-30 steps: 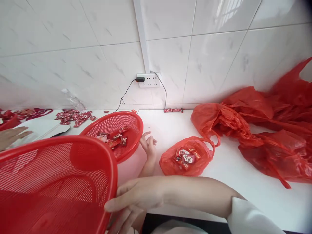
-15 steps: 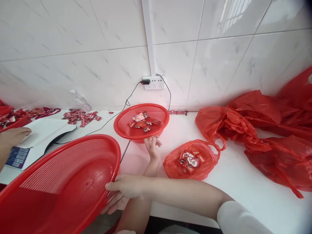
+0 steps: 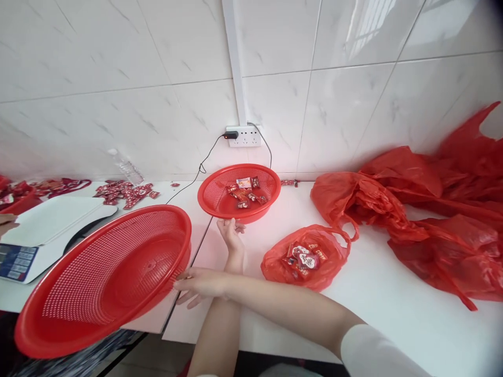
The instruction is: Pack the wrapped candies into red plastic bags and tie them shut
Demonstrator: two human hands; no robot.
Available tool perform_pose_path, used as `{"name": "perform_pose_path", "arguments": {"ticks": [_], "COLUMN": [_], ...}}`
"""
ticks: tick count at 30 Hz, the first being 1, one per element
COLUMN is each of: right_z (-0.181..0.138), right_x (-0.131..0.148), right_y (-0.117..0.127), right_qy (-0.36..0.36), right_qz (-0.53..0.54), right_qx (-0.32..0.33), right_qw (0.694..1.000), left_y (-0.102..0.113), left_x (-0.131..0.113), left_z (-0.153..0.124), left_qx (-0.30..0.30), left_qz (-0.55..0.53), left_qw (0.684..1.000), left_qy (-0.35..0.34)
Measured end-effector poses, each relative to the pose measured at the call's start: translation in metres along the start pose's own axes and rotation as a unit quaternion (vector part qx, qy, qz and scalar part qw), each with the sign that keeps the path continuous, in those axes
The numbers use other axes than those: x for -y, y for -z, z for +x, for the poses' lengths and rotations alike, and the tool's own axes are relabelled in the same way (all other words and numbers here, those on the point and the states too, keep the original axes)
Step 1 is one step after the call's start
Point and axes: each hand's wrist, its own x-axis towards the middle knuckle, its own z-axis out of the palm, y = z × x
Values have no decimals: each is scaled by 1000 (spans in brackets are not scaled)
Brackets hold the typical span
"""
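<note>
My right hand (image 3: 198, 285) reaches across to the left and grips the near rim of a large empty red mesh basket (image 3: 98, 277), which tilts over the table's front edge. My left hand (image 3: 231, 233) passes under that arm, fingers apart, fingertips against the near side of a small red basket (image 3: 218, 196). The small basket holds several wrapped candies (image 3: 245, 192). To its right lies a small red plastic bag (image 3: 334, 246) with more candies showing through its open mouth.
A white scale (image 3: 43, 225) stands at the left, with another person's hand (image 3: 6, 222) at its edge. Loose candies (image 3: 126, 191) lie by the wall. Crumpled red plastic bags (image 3: 432, 209) fill the right side. A cable runs from the wall socket (image 3: 243, 136).
The small basket has slid away and to the right, toward the wall, with my left hand behind it. The large basket has come down lower and further left, still in my right hand.
</note>
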Motion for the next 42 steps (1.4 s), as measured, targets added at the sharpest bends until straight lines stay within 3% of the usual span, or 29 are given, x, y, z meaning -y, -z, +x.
{"name": "perform_pose_path", "arguments": {"ticks": [4, 6, 8, 10, 11, 13, 14, 16, 19, 21, 24, 27, 31, 34, 38, 42], "right_z": [-59, -102, -148, -192, -212, -244, -257, -275, -290, -294, -299, -303, -304, -302, -303, -305], "right_x": [4, 9, 11, 8, 3, -11, -20, -36, -51, -52, -41, -23, 2, 19, 42, 62], "right_y": [19, 38, 65, 99, 118, 152, 167, 187, 196, 192, 184, 177, 165, 151, 133, 125], "right_qy": [115, 208, 260, 250, 224, 156, 116, 35, -17, 7, 99, 201, 361, 417, 455, 426], "right_qz": [-126, -207, -269, -347, -378, -439, -475, -512, -494, -454, -389, -337, -272, -272, -300, -350], "right_qx": [-34, -76, -166, -321, -426, -601, -640, -659, -641, -635, -633, -625, -619, -604, -626, -612], "right_qw": [985, 953, 912, 845, 791, 649, 593, 550, 587, 626, 663, 675, 642, 623, 558, 568], "left_y": [2, 7, 16, 27, 31, 37, 37, 34, 26, 22, 17, 11, -1, -12, -28, -45], "left_x": [-9, -18, -29, -41, -47, -55, -58, -60, -59, -58, -63, -76, -95, -105, -123, -142], "left_z": [6, 9, 7, -4, -15, -45, -62, -95, -122, -123, -105, -85, -71, -66, -57, -44], "left_qx": [-17, 4, 41, 105, 136, 171, 184, 246, 350, 367, 324, 249, 151, 122, 166, 239], "left_qz": [34, 91, 198, 348, 415, 520, 547, 583, 585, 573, 559, 557, 485, 341, 133, 14], "left_qw": [998, 992, 970, 920, 890, 832, 814, 770, 724, 724, 757, 791, 857, 923, 971, 967], "left_qy": [47, 92, 133, 148, 129, 89, 71, 82, 110, 113, 92, 46, -86, -132, -106, -81]}}
